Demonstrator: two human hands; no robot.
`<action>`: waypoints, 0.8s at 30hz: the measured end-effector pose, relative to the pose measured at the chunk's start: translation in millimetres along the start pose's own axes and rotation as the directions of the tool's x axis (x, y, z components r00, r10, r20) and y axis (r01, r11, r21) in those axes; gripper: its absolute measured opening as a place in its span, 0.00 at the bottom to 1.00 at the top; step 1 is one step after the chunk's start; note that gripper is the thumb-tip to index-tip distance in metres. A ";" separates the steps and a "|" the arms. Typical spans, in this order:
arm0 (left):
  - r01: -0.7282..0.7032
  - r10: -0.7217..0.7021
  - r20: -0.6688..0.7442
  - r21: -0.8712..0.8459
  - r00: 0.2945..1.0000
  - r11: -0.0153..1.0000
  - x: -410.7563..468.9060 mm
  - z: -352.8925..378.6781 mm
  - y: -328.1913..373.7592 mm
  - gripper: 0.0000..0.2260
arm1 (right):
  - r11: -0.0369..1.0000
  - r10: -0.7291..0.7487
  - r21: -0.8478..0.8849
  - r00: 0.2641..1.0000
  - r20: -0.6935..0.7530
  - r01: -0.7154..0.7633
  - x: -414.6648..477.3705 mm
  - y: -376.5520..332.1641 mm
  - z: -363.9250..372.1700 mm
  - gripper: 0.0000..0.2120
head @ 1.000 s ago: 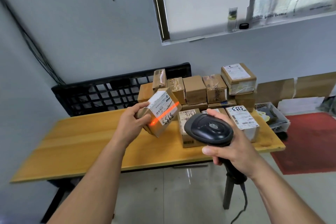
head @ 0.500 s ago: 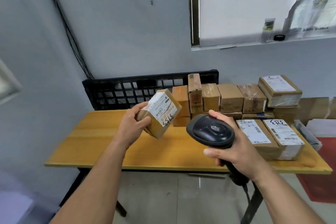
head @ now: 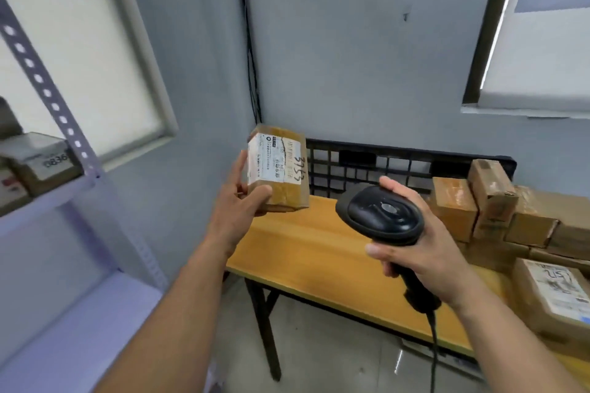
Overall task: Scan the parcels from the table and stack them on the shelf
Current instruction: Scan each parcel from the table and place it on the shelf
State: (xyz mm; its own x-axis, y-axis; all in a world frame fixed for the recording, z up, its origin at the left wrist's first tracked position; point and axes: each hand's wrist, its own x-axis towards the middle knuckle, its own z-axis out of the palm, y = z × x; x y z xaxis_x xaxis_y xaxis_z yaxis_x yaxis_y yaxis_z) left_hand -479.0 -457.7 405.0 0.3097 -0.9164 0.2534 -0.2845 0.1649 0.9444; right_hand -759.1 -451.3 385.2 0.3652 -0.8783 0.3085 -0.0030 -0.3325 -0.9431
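Observation:
My left hand (head: 238, 201) grips a small brown parcel (head: 281, 166) with a white label and handwritten digits, held in the air past the left end of the wooden table (head: 319, 249). In my right hand (head: 415, 249) is the black barcode scanner (head: 383, 214), gripped by its handle over the table, its cable hanging down. No red scan line shows on the parcel. More brown parcels (head: 491, 210) are piled at the table's right side. At the far left stands the pale metal shelf (head: 64, 198), with labelled parcels (head: 38, 163) on its upper level.
A black plastic crate (head: 367, 163) stands on edge against the wall behind the table. A perforated shelf upright (head: 48, 92) slants across the left. Cables (head: 250, 57) run down the wall corner. A labelled parcel (head: 555, 293) lies at the table's near right.
My view has swung left, bringing the shelf into sight. The red scan line on the parcel has gone out. My left hand has carried the parcel left, off the table's end.

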 end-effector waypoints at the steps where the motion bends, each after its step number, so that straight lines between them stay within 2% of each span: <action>1: -0.007 0.007 -0.041 -0.014 0.999 1.000 3.2 -16.2 0.1 0.32 | 1.000 -0.016 -0.017 1.000 0.014 0.016 10.2 -1.8 13.2 0.45; 7: -0.061 0.035 -0.269 -0.089 0.962 0.994 17.8 -107.9 3.6 0.31 | 0.998 -0.067 -0.004 0.994 0.090 0.068 61.8 -10.5 91.5 0.45; 13: -0.090 0.034 -0.466 -0.097 0.884 0.991 23.5 -180.6 9.6 0.30 | 0.993 -0.114 0.060 0.973 0.202 0.104 101.8 -14.3 153.4 0.44; 16: -0.111 0.026 -0.585 -0.109 0.810 0.988 26.7 -208.6 14.6 0.29 | 0.993 -0.112 0.067 0.958 0.264 0.098 116.8 -14.0 174.0 0.45; 19: -0.110 0.000 -0.706 -0.110 0.708 0.988 31.7 -237.5 19.6 0.28 | 0.992 -0.117 0.089 0.942 0.314 0.094 133.3 -14.6 190.3 0.45; 24: 0.086 -0.113 -0.823 -0.078 0.557 0.993 49.7 -282.8 25.6 0.32 | 0.989 -0.126 0.125 0.919 0.373 0.084 155.3 -15.7 212.2 0.44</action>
State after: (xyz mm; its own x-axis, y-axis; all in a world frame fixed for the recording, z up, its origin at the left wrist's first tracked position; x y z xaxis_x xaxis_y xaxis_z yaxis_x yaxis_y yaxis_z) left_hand -214.4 -395.9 501.1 0.9511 -0.2288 0.2074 -0.1855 0.1134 0.9761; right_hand -504.8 -509.6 421.5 0.6830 -0.6379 0.3558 0.1440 -0.3600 -0.9218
